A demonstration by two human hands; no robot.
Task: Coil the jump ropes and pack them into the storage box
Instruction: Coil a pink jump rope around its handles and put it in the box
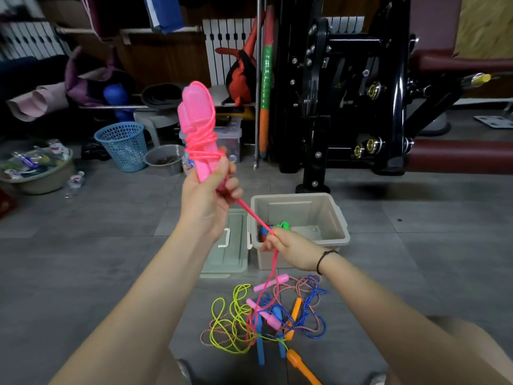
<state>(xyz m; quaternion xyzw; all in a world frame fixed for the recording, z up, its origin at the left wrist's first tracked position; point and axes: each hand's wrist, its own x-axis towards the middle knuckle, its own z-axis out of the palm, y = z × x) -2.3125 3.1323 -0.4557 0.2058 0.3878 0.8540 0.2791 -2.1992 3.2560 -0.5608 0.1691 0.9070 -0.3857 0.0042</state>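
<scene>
My left hand (206, 194) grips the pink jump rope handles (195, 126) upright in front of me, with pink cord wound several times around them. A taut length of the pink cord (251, 215) runs down to my right hand (291, 247), which pinches it just above the storage box (330, 240). From there the cord hangs into a tangled pile of jump ropes (266, 320) on the floor: yellow-green, blue, striped, with pink, blue and orange handles. The open grey box holds a coiled rope with green and blue parts (283, 225).
The box lid (230, 254) lies flat on the floor left of the box. A black gym machine (347, 107) stands behind it. A blue basket (123, 145), a grey bucket (163, 159) and a basin of clutter (36, 170) sit at the far left.
</scene>
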